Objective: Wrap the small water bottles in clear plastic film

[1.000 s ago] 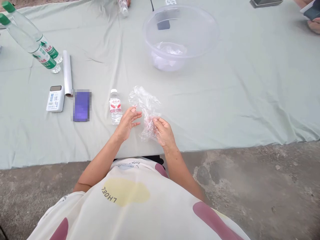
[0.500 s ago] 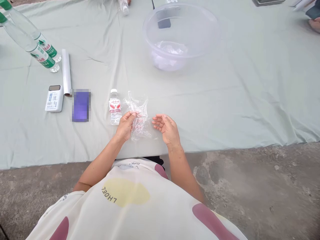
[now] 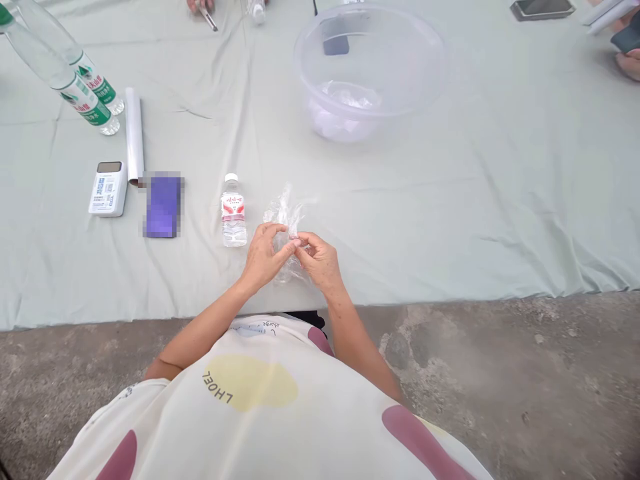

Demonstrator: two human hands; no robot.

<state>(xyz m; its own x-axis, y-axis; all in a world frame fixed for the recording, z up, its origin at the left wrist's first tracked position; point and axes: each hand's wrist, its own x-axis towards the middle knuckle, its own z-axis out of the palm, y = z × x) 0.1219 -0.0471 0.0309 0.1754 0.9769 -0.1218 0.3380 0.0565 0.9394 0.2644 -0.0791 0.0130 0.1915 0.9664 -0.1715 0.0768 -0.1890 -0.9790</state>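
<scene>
A crumpled piece of clear plastic film (image 3: pixel 285 215) is bunched between both my hands, just above the pale green cloth (image 3: pixel 450 220). My left hand (image 3: pixel 263 257) pinches it from the left with curled fingers. My right hand (image 3: pixel 317 261) pinches it from the right, and the fingertips of the two hands meet. A small water bottle with a red label (image 3: pixel 233 211) stands upright just left of my left hand.
A large clear plastic basin (image 3: pixel 370 67) with crumpled film inside sits far centre. Two green-labelled bottles (image 3: pixel 85 93), a white roll (image 3: pixel 133 133), a white power bank (image 3: pixel 107 189) and a blurred purple item (image 3: pixel 162 205) lie at the left. Other people's hands show at the far edge.
The film passed from my right hand to my left hand, then both hands closed on it together. It has gone from a loose sheet to a tighter bunch.
</scene>
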